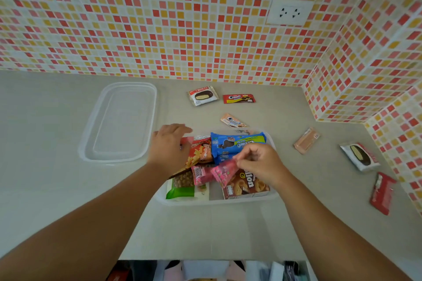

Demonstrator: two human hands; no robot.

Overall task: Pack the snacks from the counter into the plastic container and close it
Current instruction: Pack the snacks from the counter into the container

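The grey desk fills the lower frame. A clear lid lies at the left. Loose snacks sit at the upper middle and right: a choco pie, a red pack and a red bar. The box sits in the middle, full of snacks. The left hand lies flat and open on them. The right hand pinches a pink pack with its fingers.

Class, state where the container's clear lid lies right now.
The clear lid lies flat on the counter, left of the container, just beyond the left hand.
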